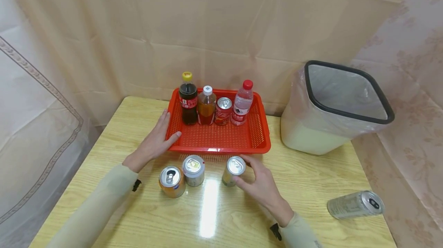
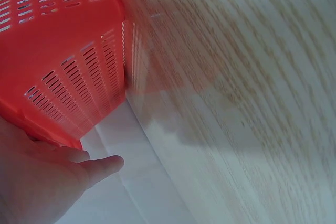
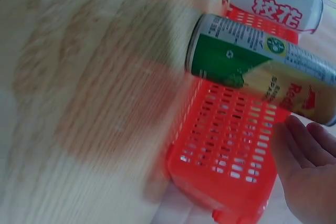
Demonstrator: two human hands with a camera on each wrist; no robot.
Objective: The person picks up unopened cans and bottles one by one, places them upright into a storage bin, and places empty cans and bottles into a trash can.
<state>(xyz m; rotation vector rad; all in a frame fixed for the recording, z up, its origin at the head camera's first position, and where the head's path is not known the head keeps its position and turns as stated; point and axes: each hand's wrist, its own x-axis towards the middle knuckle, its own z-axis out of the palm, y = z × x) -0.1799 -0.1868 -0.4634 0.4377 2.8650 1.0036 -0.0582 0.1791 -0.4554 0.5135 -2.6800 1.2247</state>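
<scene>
My left hand [image 1: 154, 140] rests along the left rim of a red plastic basket [image 1: 214, 150], its fingers extended and the thumb pointing over the front corner. In front of the basket, a slim gold-and-green drink can [image 1: 234, 171] stands upright on the table. Around its right side is my right hand [image 1: 261, 182], thumb toward the near side and fingers toward the far side. The right wrist view shows straight fingers beside the can [image 3: 257, 69], not wrapped round it. A white can [image 1: 194, 170] and an opened orange can [image 1: 172, 182] stand together to the left.
Inside the basket stand a cola bottle [image 1: 189, 102], an amber drink bottle [image 1: 206, 105], a red can [image 1: 223, 111] and a water bottle [image 1: 242, 104]. A lined trash bin [image 1: 315, 132] is at the right. A silvery can [image 1: 354, 204] lies on the table's right side.
</scene>
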